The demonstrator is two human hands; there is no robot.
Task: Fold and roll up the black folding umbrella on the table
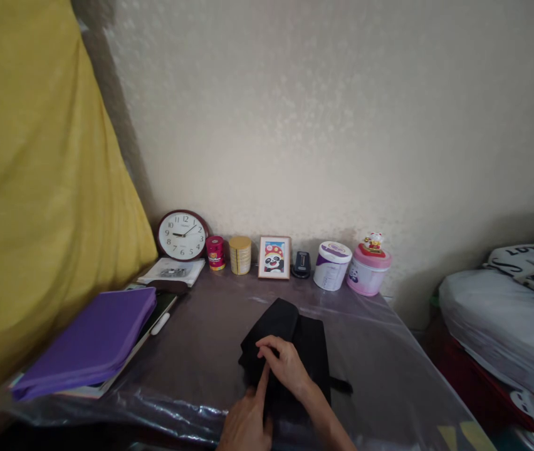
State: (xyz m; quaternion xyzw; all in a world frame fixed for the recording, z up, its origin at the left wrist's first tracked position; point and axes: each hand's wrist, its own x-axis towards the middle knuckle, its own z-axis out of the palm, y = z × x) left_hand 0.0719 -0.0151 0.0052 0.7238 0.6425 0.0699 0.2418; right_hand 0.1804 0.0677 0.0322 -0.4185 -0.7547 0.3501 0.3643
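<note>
A black folded fabric piece (311,341) lies near the front edge of the table, with a short dark strap (341,384) sticking out on its right. My right hand (288,366) rests over it, thumb and fingers pinched together on the upper fold. Below, my left hand (248,419) grips the near left part of the fabric, its index finger stretched up close to the right fingertips. The left hand's other fingers are partly hidden. What exact kind of item the fabric is, I cannot tell.
A purple folder (93,338) lies on books at the left, by a yellow curtain (51,188). Along the wall stand a clock (183,235), several tins, a framed panda picture (274,257) and a pink tub (368,275). Clear plastic covers the table (192,351).
</note>
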